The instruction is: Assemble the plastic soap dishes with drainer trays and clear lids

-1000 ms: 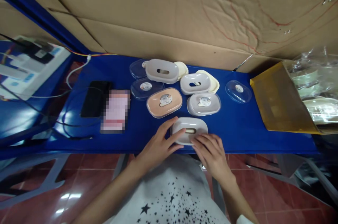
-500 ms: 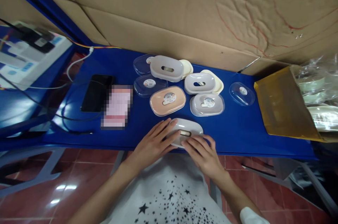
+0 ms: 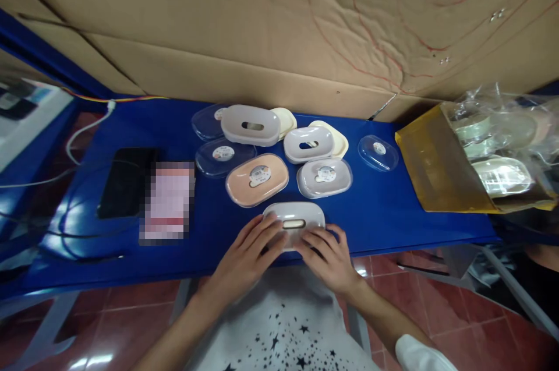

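A light grey oval soap dish (image 3: 301, 209) with a slot in its middle lies at the table's front edge. My left hand (image 3: 250, 250) grips its left end, fingers curved over the rim. On the right end, my right hand (image 3: 328, 255) holds it with bent fingers. Just beyond sit a peach soap dish (image 3: 275, 179) and a grey soap dish (image 3: 305, 185), both under clear labelled lids. Farther back are two uncovered grey dishes (image 3: 271, 119) (image 3: 321, 137), each partly over a cream piece (image 3: 285, 119) (image 3: 342, 141).
Clear lids (image 3: 209, 164) (image 3: 205, 122) (image 3: 369, 155) lie left and right of the dishes. A carton (image 3: 419, 167) with wrapped dishes stands at right. A black phone (image 3: 124, 179), a pixelated pink paper (image 3: 168, 196) and cables are at left. Cardboard (image 3: 196, 21) rises behind the blue table (image 3: 384, 202).
The view has shifted, so the table's things appear farther left. Both hands stay on the grey soap dish, which now looks more level and squarely between them.
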A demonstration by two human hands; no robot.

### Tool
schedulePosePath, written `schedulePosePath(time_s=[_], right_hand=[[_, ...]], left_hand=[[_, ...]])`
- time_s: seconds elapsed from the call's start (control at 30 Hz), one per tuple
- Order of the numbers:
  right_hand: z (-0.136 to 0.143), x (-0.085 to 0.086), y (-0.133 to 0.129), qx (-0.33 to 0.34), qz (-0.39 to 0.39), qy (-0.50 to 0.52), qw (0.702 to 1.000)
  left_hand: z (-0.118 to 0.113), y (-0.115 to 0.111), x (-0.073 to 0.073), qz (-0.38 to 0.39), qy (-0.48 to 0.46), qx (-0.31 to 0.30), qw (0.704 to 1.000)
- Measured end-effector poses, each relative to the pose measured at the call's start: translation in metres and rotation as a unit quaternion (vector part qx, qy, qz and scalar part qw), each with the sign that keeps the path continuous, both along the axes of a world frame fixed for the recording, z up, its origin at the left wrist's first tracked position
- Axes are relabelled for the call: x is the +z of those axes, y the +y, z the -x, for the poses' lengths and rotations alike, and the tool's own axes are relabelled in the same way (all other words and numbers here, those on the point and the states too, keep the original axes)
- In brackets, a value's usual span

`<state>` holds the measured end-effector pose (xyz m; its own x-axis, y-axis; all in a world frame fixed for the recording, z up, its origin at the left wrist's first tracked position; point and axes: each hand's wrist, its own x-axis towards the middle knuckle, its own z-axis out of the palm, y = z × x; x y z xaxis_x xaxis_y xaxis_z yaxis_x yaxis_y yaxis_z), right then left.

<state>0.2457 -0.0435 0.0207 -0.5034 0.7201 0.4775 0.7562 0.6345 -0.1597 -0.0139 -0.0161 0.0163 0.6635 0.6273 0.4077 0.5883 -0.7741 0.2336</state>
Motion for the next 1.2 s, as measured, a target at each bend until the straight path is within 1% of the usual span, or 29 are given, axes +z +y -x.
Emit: schedulePosePath(time_s=[0.07,0.13,0.2,0.23,0.27,0.3,0.33,0.37,0.4,0.47,0.5,0.57,0.6,0.67,0.77,0.87,0.93,1.0,1.07,1.13,1.2], right_hand=[[0.002,-0.003,-0.001,-0.012,0.002,-0.003,1.0],[-0.002,-0.003,0.001,0.01,0.017,-0.014,1.0],[-0.019,0.003,0.008,0.042,0.016,-0.001,0.999],[-0.034,0.007,0.016,0.041,0.003,0.017,0.999],[-0.052,0.012,0.026,0.018,-0.016,0.045,0.999],[-0.072,0.018,0.04,-0.032,-0.039,0.07,0.996],[-0.095,0.023,0.055,-0.099,-0.049,0.088,0.99],[-0.118,0.027,0.072,-0.189,-0.044,0.098,0.976],[-0.139,0.029,0.089,-0.248,-0.016,0.083,0.965],[-0.174,0.028,0.118,-0.3,0.068,0.035,0.951],[-0.187,0.024,0.128,-0.308,0.108,0.014,0.945],[-0.201,0.015,0.133,-0.306,0.158,-0.001,0.939],[-0.203,0.011,0.128,-0.3,0.161,0.006,0.94],[-0.202,0.004,0.105,-0.286,0.142,0.036,0.947],[-0.19,0.003,0.051,-0.264,0.113,0.081,0.954],[-0.16,0.01,-0.001,-0.23,0.125,0.138,0.955],[-0.132,0.017,-0.02,-0.17,0.152,0.168,0.959],[-0.102,0.023,-0.021,-0.079,0.176,0.166,0.967],[-0.078,0.028,-0.008,0.009,0.185,0.126,0.975],[-0.062,0.032,0.01,0.074,0.185,0.073,0.977],[-0.054,0.033,0.026,0.115,0.18,0.029,0.976]], left_hand=[[-0.003,0.005,0.001,0.003,0.009,-0.008,1.0],[-0.006,0.009,0.001,0.013,0.015,-0.018,1.0],[-0.006,0.012,0.001,0.025,0.013,-0.023,0.999],[-0.007,0.012,0.001,0.031,0.01,-0.021,0.999],[-0.006,0.012,0.002,0.034,0.005,-0.016,0.999],[-0.006,0.011,0.003,0.034,-0.001,-0.007,0.999],[-0.006,0.01,0.004,0.033,-0.009,0.004,0.999],[-0.006,0.009,0.006,0.035,-0.019,0.016,0.999],[-0.006,0.007,0.007,0.038,-0.03,0.026,0.999],[-0.005,0.006,0.01,0.053,-0.046,0.034,0.997],[-0.004,0.005,0.011,0.06,-0.052,0.035,0.996],[-0.002,0.004,0.011,0.063,-0.061,0.036,0.996],[-0.001,0.004,0.011,0.063,-0.064,0.04,0.995],[0.001,0.003,0.009,0.062,-0.074,0.047,0.994],[0.002,0.004,0.007,0.064,-0.082,0.049,0.993],[0.0,0.008,0.007,0.066,-0.086,0.036,0.993],[0.0,0.011,0.006,0.072,-0.096,0.025,0.992],[-0.001,0.013,0.006,0.085,-0.099,0.017,0.991],[-0.001,0.013,0.006,0.099,-0.088,0.013,0.991],[0.0,0.011,0.007,0.109,-0.074,0.012,0.991],[0.0,0.006,0.01,0.116,-0.072,0.014,0.991]])
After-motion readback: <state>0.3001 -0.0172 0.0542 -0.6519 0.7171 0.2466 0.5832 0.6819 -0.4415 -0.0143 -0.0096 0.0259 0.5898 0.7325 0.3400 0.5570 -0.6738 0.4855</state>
